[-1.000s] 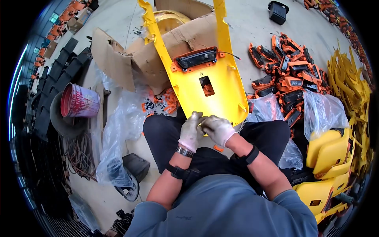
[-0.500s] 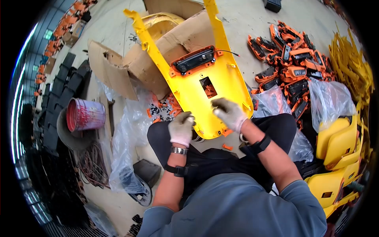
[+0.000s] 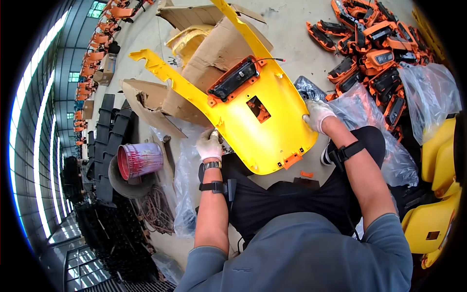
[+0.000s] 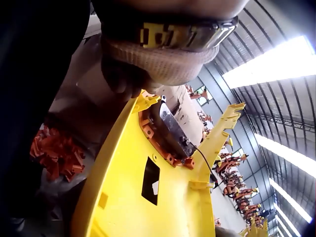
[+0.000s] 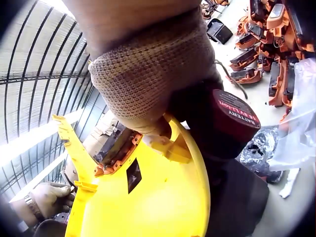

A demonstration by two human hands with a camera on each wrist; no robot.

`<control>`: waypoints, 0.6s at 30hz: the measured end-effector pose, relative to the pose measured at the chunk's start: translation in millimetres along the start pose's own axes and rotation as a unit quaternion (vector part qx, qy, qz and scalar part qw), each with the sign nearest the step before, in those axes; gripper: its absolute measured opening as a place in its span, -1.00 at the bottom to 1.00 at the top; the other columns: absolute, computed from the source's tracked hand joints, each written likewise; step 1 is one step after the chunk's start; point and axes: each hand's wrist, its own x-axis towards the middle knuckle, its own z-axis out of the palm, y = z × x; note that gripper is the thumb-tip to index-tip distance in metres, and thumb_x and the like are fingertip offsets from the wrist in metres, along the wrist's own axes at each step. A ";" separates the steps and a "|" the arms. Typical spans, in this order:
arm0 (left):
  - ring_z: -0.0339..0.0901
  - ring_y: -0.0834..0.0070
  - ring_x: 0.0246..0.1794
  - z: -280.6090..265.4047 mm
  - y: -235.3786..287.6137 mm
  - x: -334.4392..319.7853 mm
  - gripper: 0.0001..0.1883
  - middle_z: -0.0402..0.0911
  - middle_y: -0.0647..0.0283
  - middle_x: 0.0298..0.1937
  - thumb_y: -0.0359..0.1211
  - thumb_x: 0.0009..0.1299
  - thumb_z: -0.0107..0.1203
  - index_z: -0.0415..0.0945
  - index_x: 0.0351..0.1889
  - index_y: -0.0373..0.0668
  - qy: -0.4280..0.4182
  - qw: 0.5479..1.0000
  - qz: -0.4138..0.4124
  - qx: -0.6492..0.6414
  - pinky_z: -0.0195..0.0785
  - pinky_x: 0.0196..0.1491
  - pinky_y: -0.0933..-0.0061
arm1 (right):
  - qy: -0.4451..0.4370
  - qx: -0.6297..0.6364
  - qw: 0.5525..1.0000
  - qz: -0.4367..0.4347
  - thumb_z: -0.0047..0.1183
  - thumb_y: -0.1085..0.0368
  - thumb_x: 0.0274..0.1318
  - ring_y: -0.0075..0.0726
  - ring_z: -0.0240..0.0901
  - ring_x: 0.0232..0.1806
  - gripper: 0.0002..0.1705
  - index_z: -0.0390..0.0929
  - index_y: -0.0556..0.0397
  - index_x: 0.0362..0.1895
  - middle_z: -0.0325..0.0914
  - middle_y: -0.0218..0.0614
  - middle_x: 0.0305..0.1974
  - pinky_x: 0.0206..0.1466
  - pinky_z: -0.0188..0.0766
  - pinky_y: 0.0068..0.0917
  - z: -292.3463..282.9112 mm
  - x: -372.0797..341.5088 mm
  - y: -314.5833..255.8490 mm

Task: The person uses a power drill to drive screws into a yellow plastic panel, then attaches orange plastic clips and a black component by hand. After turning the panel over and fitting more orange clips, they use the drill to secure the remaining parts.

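Note:
A yellow plastic panel [image 3: 267,131] with two long arms lies tilted across the lap in the head view. Its orange-framed black part [image 3: 235,81] sits near the base of the arms, with a thin cable at its end. The left hand [image 3: 209,144], in a pale knit glove, grips the panel's left edge. On the opposite edge, the gloved right hand [image 3: 318,116] holds the rim, its thumb on the inner face. A small orange piece [image 3: 293,160] sits at the panel's near edge. Both wrist views show gloved fingers at the rim, partly hidden.
Cardboard [image 3: 199,73] lies beyond the panel. Orange-and-black parts [image 3: 384,58] are heaped at the upper right, beside clear plastic sheeting [image 3: 428,97]. A stained bucket [image 3: 141,160] stands at the left. Yellow panels [image 3: 430,224] are stacked at the right. In the right wrist view, a battery-labelled block [image 5: 237,113] is near the hand.
Both hands have moved apart from the panel's near end to its two side edges and now grip them. The panel has turned and shifted, its arms leaning further left. The head view has swung.

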 end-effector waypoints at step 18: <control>0.66 0.08 -0.31 15.3 10.9 5.8 -0.81 0.70 -0.03 -0.32 -0.32 0.30 0.19 0.67 -0.28 -0.26 0.092 0.936 0.148 0.306 0.50 -0.17 0.18 | -0.023 0.067 0.997 0.023 0.27 0.41 -0.08 0.11 0.54 0.10 -0.40 0.39 0.22 0.11 0.61 0.10 -0.02 0.16 0.46 -0.17 3.8 13.4 -1.9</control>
